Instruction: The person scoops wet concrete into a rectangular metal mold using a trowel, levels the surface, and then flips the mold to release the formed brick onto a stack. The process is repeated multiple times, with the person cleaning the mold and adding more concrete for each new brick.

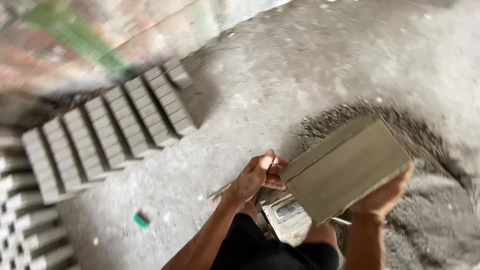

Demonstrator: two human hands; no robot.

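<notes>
The person holds a grey, freshly moulded block (345, 167) up in front of the body, tilted, its long faces smooth and still damp-looking. The left hand (257, 176) grips the block's near left end, fingers (274, 181) curled and pressed against that end face with the thumb over the top edge. The right hand (382, 196) supports the far lower corner from beneath; its fingers are tucked under the block and mostly hidden, so I cannot tell exactly how they lie, though the palm plainly bears the weight.

The step in hand appears to be the carry — the block is clear of the metal mould (286, 217) that sits low between the person's legs, and it is not yet set down anywhere. Rows of like blocks (107, 135) stand in lines on the concrete floor (260, 90) to the left, well apart from the hands. Judging by that, the next move calls for a level, two-handed hold and a gentle set-down, since a fresh block could crack or slump if pinched or dropped at one corner.

As for containers, the mould is the only one in view; what shows of it beneath the block looks empty, but most of it is covered. A heap of dark gravelly mix (430, 220) lies loose on the floor to the right, in no container. A small green scrap (141, 219) lies on the floor near the left arm.
</notes>
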